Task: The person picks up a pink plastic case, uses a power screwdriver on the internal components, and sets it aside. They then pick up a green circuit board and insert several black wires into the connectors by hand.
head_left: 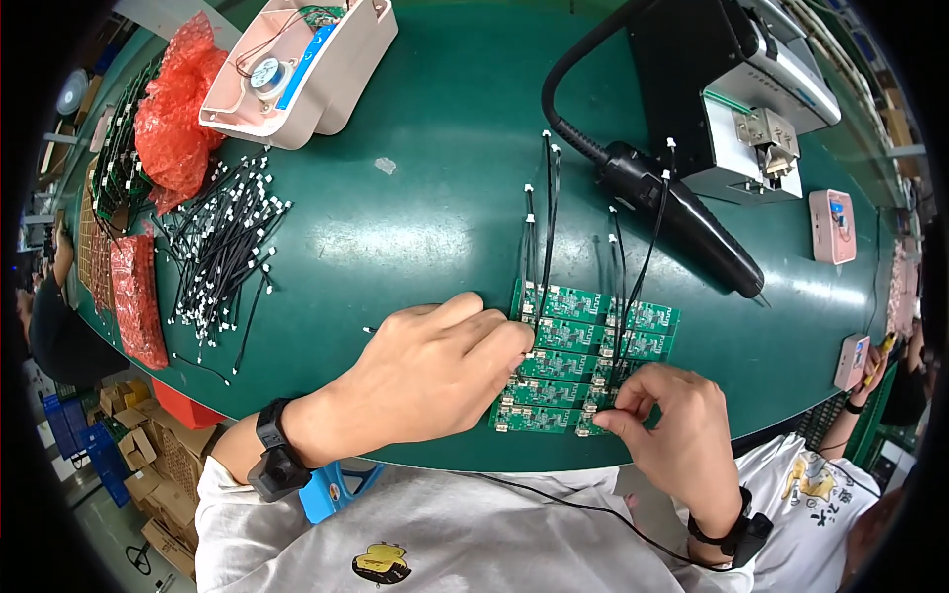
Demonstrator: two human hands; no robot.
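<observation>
A panel of small green circuit boards point(560, 366) lies at the table's front edge, with several black cables point(546, 227) standing up from its connectors. My left hand point(425, 371) is closed at the panel's left side, its fingertips pinched together. A cable end point(369, 329) pokes out behind this hand; the fingers seem to hold that black cable, though most of it is hidden. My right hand point(677, 425) is closed on the panel's lower right part, thumb and forefinger against a white connector there. Its palm covers the right edge of the lower boards.
Loose black cables point(222, 252) lie heaped at left, beside red bubble wrap point(178, 119) and a pink housing point(341, 84). A black handheld tool point(682, 217) with a pointed tip lies at right, before a boxy machine point(732, 128). Another person's arm point(840, 435) shows at far right.
</observation>
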